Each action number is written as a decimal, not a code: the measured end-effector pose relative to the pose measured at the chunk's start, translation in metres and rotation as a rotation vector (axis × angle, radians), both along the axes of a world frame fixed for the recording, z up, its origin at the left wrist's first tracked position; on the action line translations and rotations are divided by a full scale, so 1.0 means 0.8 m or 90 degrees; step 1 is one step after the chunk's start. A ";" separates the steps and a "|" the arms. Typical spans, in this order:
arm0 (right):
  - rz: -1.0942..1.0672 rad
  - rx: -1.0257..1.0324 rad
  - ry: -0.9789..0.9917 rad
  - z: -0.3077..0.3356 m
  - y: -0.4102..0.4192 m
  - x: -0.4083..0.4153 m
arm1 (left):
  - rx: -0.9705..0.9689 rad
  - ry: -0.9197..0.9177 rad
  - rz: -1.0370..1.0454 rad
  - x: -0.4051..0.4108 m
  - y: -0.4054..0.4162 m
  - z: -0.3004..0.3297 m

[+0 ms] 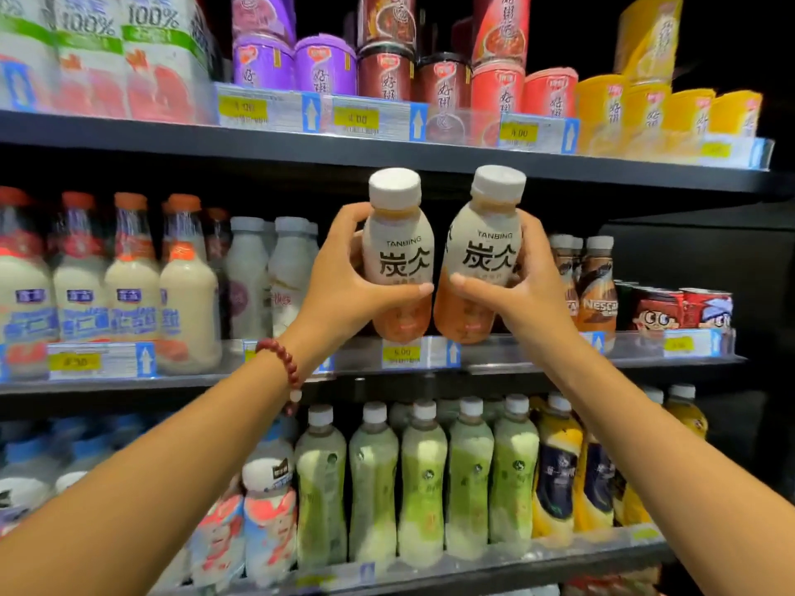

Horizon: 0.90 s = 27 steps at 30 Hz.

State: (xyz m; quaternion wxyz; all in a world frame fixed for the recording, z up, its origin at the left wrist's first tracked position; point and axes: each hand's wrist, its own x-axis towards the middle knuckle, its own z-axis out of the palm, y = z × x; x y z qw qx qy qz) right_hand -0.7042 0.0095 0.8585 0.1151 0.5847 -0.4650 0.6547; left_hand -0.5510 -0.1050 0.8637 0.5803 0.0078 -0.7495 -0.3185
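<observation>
Dark shop shelving packed with drinks fills the view, and I hold two matching bottles up in front of the middle shelf (516,359). The left bottle (398,251) stands upright; the right bottle (482,251) leans with its cap tipped to the right. Both have white caps, cream labels reading TANBING and orange-brown lower halves, and their bases sit level with the shelf's front rail, just above a yellow price tag (402,352). They are side by side and so close that I cannot tell whether they touch.

My left hand (340,286) wraps the left bottle, thumb across the front and fingers curled behind. My right hand (525,286) grips the right bottle the same way, mirrored. A red bead bracelet (286,367) circles my left wrist.

On the same shelf, brown coffee bottles (598,294) and red cans (705,309) stand to the right, and cream bottles with orange caps (133,286) to the left. Pale green bottles (421,479) line the shelf below, and purple, red and yellow cups (443,83) fill the shelf above
</observation>
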 end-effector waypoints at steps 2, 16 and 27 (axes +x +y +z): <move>-0.012 -0.013 0.017 0.003 -0.015 -0.006 | -0.012 -0.001 0.006 -0.008 -0.013 0.003; -0.025 0.190 -0.081 -0.005 -0.081 -0.072 | 0.151 -0.156 0.016 -0.061 -0.073 -0.010; -0.007 0.325 -0.118 -0.006 -0.117 -0.088 | 0.286 -0.297 0.013 -0.078 -0.090 -0.005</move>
